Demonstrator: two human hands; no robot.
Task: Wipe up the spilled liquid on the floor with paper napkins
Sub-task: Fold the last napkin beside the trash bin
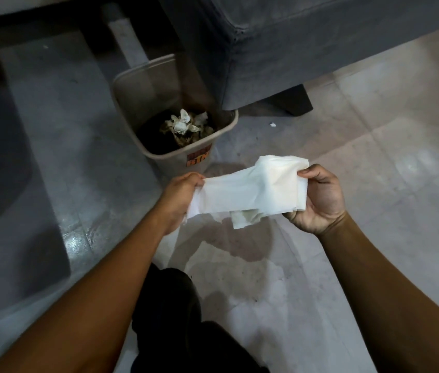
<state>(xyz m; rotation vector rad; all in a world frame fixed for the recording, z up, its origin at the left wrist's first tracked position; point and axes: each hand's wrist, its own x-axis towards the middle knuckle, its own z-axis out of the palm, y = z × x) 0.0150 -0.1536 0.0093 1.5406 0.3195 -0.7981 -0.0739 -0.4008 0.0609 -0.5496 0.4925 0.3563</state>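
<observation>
- Left hand (179,195): fingers curled, pinching the paper napkins (250,191) at their 9 o'clock edge.
- Right hand (318,199): grips the 3 o'clock end.
- Spilled liquid (242,246): faint floor patch, apparently beneath the napkins.

My napkins (250,188) white, one stained yellowish; beige bin (129,84) beyond them, orange label (199,159); grey sofa (307,44) behind bin; floor tiles (374,170) pale grey.

beige waste bin (159,154) with orange label on tiled floor, crumpled soiled paper (186,125) inside; grey sofa corner (293,49) just beside it.
</observation>
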